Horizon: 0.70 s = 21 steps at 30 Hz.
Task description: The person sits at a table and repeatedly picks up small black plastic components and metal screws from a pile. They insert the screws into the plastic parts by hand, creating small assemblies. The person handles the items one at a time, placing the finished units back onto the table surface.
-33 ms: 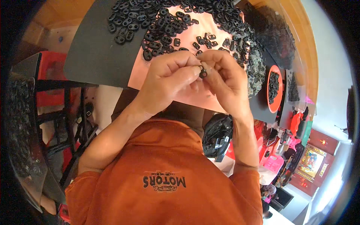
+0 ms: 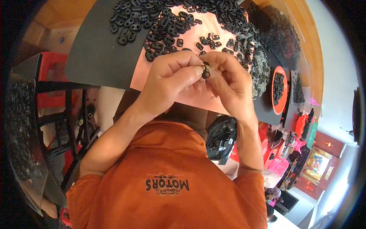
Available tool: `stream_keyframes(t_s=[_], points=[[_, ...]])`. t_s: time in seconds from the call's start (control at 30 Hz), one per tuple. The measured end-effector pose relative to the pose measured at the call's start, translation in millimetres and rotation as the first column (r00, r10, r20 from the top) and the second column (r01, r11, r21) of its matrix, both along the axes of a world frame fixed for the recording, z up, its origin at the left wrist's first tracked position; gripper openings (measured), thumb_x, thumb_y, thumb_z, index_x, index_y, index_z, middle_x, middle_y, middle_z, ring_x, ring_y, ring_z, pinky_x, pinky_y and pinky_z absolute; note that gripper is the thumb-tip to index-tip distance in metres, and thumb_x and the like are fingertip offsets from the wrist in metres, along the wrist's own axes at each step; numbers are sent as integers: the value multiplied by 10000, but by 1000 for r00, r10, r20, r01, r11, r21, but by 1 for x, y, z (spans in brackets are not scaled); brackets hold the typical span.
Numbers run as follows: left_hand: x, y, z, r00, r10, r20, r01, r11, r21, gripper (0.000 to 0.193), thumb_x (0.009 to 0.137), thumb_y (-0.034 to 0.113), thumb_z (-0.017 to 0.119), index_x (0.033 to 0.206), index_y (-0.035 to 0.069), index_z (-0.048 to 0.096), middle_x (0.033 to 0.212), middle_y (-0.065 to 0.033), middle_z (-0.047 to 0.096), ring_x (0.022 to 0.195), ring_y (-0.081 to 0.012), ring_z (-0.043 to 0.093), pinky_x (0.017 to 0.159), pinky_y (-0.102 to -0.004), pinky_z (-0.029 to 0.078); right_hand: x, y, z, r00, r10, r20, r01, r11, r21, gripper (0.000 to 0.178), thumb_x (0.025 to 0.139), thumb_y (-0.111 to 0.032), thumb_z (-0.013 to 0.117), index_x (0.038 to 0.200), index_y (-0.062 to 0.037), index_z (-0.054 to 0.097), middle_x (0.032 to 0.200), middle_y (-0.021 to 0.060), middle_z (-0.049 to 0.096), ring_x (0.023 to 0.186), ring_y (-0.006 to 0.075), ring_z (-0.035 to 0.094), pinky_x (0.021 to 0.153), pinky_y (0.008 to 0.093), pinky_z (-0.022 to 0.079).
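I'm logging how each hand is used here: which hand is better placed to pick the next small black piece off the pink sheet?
Probably the right hand: the loose black pieces lie just beyond its fingers, while the left hand pinches the black piece being worked on.

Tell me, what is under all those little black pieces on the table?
The little black pieces lie on a pink sheet, itself on a dark mat. Both hands cover the sheet's near part, so what lies there is hidden.

The small plastic pieces [image 2: 179, 23] are black, heaped on a salmon-pink sheet [image 2: 160, 72] over a dark grey mat [image 2: 95, 53]. The shirt [image 2: 167, 171] is orange with dark print. The tray [image 2: 280, 89] is orange-red.
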<state>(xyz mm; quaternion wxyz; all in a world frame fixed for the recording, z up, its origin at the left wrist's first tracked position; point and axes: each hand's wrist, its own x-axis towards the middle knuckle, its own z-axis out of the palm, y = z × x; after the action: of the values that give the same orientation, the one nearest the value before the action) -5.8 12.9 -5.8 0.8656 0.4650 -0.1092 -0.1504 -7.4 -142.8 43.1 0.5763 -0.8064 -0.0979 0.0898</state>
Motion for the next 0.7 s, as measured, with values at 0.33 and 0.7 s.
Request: stream_keyframes(t_s=[0.33,0.7], points=[[4,7,-3,993,-93,-69,80,982,-170,137,844,130,491,799,21,560,642,-23,575,456,4,329,418,-158,230,-2,-9,0,995,98,-2,-98,995,-13,255,842,-31,591,1092,2,551,714,-4,528,614,45,487,534,198,402],[4,5,-1,988,-108,-111,103,993,-51,142,835,169,490,810,48,560,598,-6,538,427,-12,340,397,-165,236,11,-24,-9,965,43,-259,55,931,360,240,918,-228,521,792,-28,560,537,-50,400,437,35,292,400,203,203]])
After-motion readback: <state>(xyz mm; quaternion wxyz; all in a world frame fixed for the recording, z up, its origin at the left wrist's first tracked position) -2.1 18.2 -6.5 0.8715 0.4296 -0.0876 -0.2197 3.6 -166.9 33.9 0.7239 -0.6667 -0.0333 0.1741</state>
